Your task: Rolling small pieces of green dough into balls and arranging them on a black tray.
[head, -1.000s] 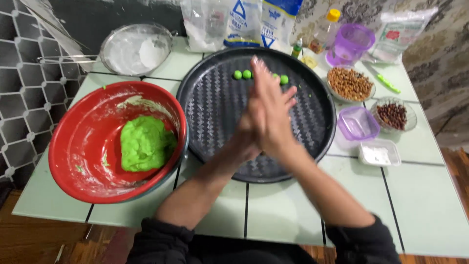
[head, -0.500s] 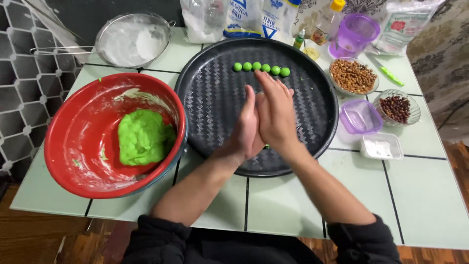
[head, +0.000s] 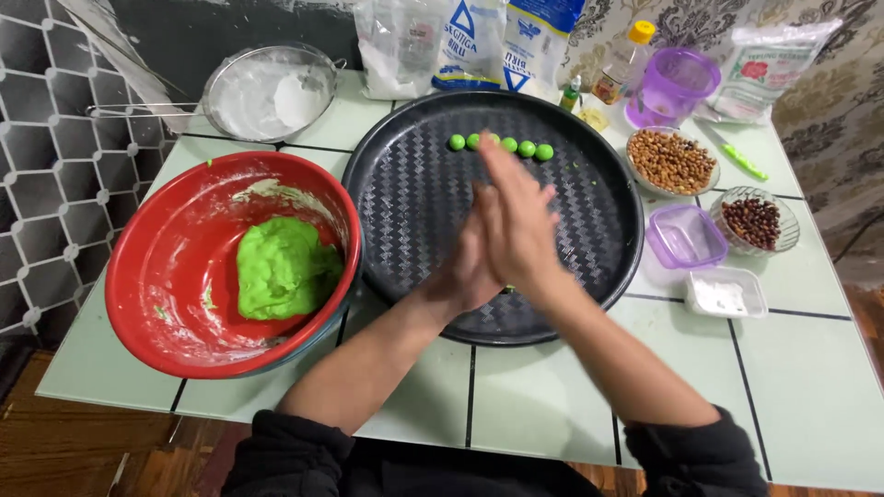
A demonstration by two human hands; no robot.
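Palms pressed flat together over the middle of the round black woven-pattern metal tray (head: 405,212), the right hand (head: 520,230) laid on top of the left hand (head: 465,271), fingers pointing toward the far edge of the table. Whatever sits between those palms is hidden, so I cannot tell what they enclose. Compared with half a second ago the right hand has slid forward over the left, its fingertips now reaching nearly to the row of small green dough balls (head: 502,145) lined up at the tray's far side; one ball is partly covered by the fingers. A second ago fewer balls showed from behind the hands, so the line reads clearer now, and the sliding looks like a rolling stroke between the palms. The lump of bright green dough (head: 285,269) lies in the red plastic mixing bowl (head: 157,276) at the table's left edge, touching the tray's rim. At the right edge stand a glass dish of pale peanuts (head: 670,161), a dish of dark red beans (head: 753,221) and a small purple plastic tub (head: 686,237); a metal sieve of white flour (head: 269,92) sits at the far left corner.
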